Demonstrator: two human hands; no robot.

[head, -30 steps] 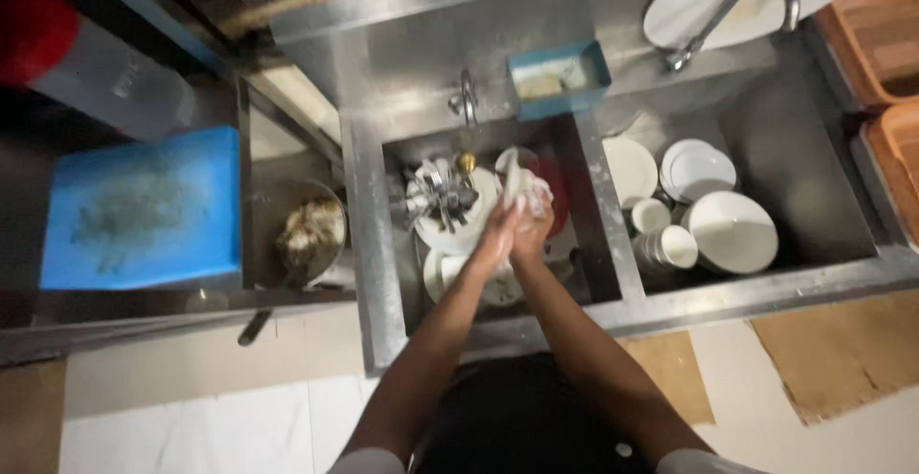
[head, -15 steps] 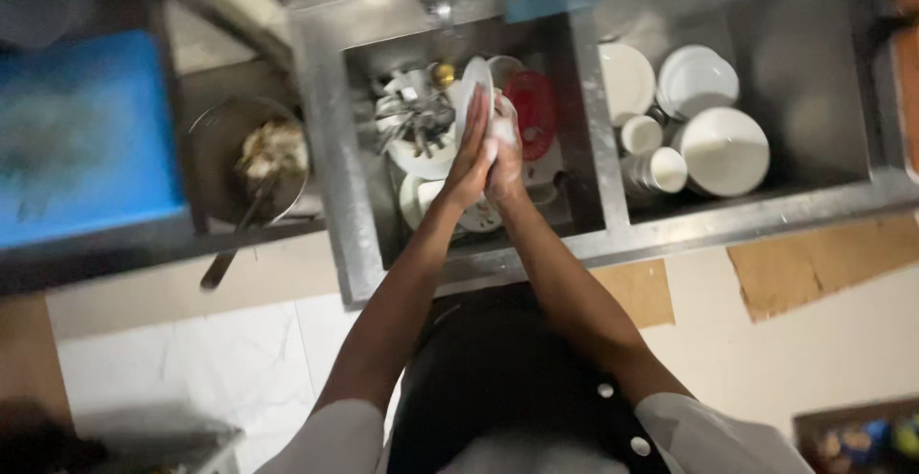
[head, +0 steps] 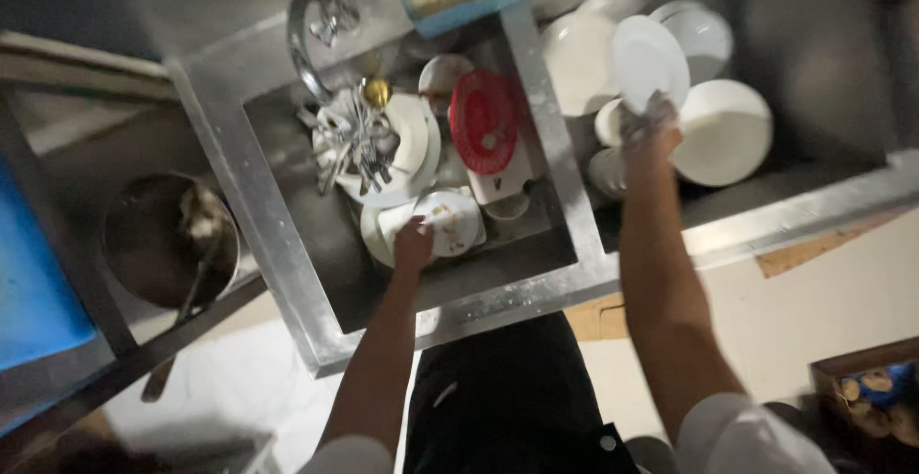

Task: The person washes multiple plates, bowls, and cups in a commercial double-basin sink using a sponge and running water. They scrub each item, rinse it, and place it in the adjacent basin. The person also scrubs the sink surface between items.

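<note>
My right hand (head: 651,127) grips a white plate (head: 649,60) by its rim at one o'clock; my left hand (head: 413,245) closes on a soiled dish (head: 447,222) in the sink (head: 287,273). Wet china: stiff, slippery, breakable, I judge.

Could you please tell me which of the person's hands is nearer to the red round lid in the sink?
Left. The left hand reaches into the same basin, just below-left of the red lid. The right hand holds a white plate over the neighbouring basin, beyond the divider.

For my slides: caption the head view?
Right hand holds white plate; left hand reaches dirty dishes.
</note>
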